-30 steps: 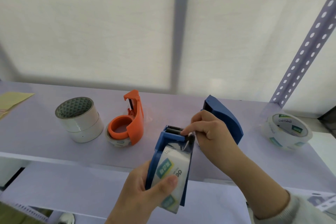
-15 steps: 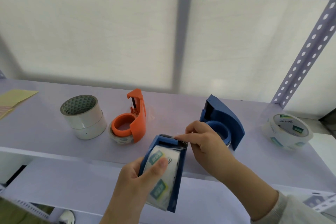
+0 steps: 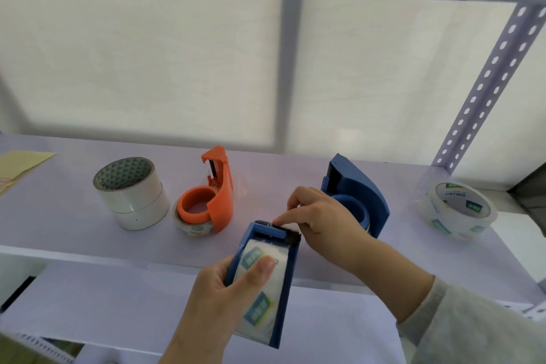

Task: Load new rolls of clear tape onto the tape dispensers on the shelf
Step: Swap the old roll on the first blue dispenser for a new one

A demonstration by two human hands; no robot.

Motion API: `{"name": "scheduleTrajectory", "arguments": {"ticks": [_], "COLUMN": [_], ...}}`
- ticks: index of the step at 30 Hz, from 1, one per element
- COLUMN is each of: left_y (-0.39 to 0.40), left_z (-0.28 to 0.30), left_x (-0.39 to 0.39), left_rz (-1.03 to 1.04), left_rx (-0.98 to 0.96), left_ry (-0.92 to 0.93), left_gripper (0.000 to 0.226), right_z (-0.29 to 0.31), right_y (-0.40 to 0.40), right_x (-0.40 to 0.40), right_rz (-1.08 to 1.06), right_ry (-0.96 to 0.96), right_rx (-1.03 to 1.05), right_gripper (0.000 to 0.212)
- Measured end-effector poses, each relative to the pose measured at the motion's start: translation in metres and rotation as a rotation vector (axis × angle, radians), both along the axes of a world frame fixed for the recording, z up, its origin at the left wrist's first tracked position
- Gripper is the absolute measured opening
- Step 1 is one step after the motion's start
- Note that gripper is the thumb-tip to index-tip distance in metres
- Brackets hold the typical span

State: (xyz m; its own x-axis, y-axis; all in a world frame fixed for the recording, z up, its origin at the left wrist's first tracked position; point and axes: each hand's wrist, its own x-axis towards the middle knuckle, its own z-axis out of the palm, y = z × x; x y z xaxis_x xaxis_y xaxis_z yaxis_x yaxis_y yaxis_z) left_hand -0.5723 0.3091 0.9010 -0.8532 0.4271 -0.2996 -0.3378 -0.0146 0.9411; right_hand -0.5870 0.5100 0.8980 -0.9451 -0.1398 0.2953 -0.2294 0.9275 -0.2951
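My left hand (image 3: 218, 298) grips a blue tape dispenser (image 3: 283, 292) in front of the shelf edge, thumb pressed on the clear tape roll (image 3: 260, 304) loaded inside it. My right hand (image 3: 322, 216) pinches the tape end at the dispenser's serrated cutter (image 3: 277, 226). On the shelf (image 3: 59, 210) an orange dispenser (image 3: 218, 198) lies with a clear roll under it. A second blue dispenser (image 3: 363, 186) stands behind my right hand, partly hidden. A loose clear tape roll (image 3: 458, 210) lies at the far right.
Two stacked white tape rolls (image 3: 131, 192) stand at the left of the shelf. A yellowish sheet (image 3: 17, 162) lies at the far left edge. A perforated upright post (image 3: 490, 80) rises at the right. A lower shelf (image 3: 88, 304) sits beneath.
The held dispenser has tilted and dropped slightly toward me. My right hand stays at the cutter, fingers now pressing on its top edge. The second blue dispenser is more exposed.
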Motion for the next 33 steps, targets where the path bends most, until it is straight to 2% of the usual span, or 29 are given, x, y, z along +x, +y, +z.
{"name": "scheduleTrajectory", "arguments": {"ticks": [5,10,15,18,21,28,30,33], "left_y": [0.000,-0.003,-0.006,-0.007,-0.010,-0.011,-0.013,-0.015], "left_z": [0.002,0.000,0.002,0.003,0.004,0.003,0.006,0.008], "left_x": [0.002,0.001,0.001,0.001,0.002,-0.001,-0.001,0.002], "left_rz": [-0.087,-0.069,-0.031,-0.033,-0.100,-0.143,-0.198,-0.289], "left_rx": [-0.014,-0.006,0.026,0.023,0.024,0.035,0.031,0.042], "left_ry": [-0.002,-0.006,0.023,0.068,0.122,0.179,0.227,0.268], "left_gripper": [0.044,0.033,0.037,0.028,0.036,0.045,0.042,0.048], "right_z": [0.003,0.011,0.019,0.022,0.024,0.029,0.028,0.031], "right_y": [-0.004,-0.007,-0.011,-0.011,-0.002,0.004,0.011,0.022], "right_x": [-0.007,-0.009,-0.011,-0.014,-0.015,-0.017,-0.020,-0.023], "right_rz": [-0.022,-0.060,-0.102,-0.149,-0.223,-0.248,-0.296,-0.365], "right_ry": [-0.029,-0.022,-0.005,0.049,0.070,0.137,0.184,0.220], "right_rx": [0.028,-0.001,-0.064,-0.094,-0.203,-0.298,-0.325,-0.355], "right_gripper": [0.046,0.044,0.044,0.042,0.038,0.039,0.038,0.036]}}
